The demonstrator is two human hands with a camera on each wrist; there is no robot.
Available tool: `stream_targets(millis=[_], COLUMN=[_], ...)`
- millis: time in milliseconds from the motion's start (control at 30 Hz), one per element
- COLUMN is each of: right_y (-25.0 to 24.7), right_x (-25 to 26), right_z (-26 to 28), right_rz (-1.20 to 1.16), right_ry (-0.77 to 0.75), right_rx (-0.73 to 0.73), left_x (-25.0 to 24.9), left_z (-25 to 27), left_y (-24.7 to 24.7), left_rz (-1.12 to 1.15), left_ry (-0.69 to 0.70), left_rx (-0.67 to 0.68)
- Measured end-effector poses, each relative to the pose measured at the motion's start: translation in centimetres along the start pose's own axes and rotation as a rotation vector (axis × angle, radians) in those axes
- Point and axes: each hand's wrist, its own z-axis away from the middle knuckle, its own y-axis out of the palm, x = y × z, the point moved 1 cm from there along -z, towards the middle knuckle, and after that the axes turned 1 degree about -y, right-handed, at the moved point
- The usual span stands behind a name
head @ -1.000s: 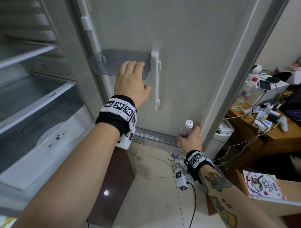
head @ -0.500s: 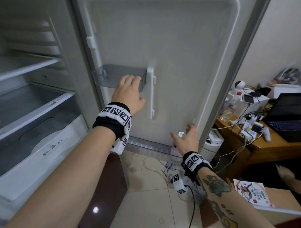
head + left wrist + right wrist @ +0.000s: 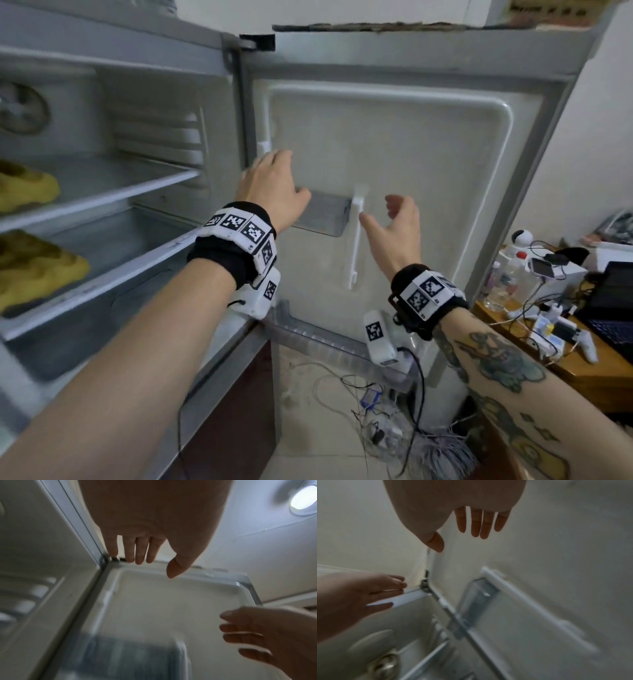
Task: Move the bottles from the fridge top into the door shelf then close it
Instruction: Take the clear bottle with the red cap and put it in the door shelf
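Observation:
The fridge door [image 3: 411, 144] stands open with its inner side facing me. Both hands are raised in front of it and hold nothing. My left hand [image 3: 284, 181] has straight fingers just above the small grey door shelf [image 3: 325, 216]. My right hand [image 3: 380, 216] hangs open, fingers relaxed, beside the white vertical bar [image 3: 356, 240]. The wrist views show the empty left hand [image 3: 154, 568] and right hand [image 3: 457, 542] too. The long lower door shelf [image 3: 318, 339] runs along the door's bottom, its right end hidden behind my right wrist. No bottle shows plainly on the door or the fridge top [image 3: 376, 27].
Yellow shoes [image 3: 27, 192] lie on the fridge's inner shelves. A wooden desk [image 3: 582, 370] to the right carries a laptop [image 3: 613, 305], a clear bottle [image 3: 510, 274], gadgets and cables. Loose cables [image 3: 373, 411] lie on the tiled floor under the door.
My right hand has let go of the bottle at the lower door shelf and risen to mid-door. My left hand has lifted above the grey shelf. My view has tilted upward.

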Motion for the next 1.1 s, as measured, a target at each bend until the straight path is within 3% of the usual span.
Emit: stream_targets(millis=[267,600,733,867,1100], right_y=[3.5,9.7,11.9,13.9,17.8], right_x=[18.0,32.5,37.1,41.5,47.4], right_z=[-1.9,-0.2,0.8,0.9,1.5], right_rz=[-0.257,-0.419,-0.39,-0.368,-0.378], right_ry=[-0.285,-0.446,-0.536,-0.534,-0.485], right_rx=[0.18,0.378,0.485,0.55,0.626], left_x=[5.4,11.0,14.0,16.6,17.8], left_z=[-0.9,2.3,3.5,4.1,4.0], left_y=[-15.3,-28.5,-31.4,-32.4,-33.3], left_rz=[-0.094,-0.327,-0.44,-0.565,-0.445], left_ry=[-0.108,-0.229,-0.281,-0.298,-0.238], left_rx=[-0.273,-0.442,-0.402,-0.31,-0.423])
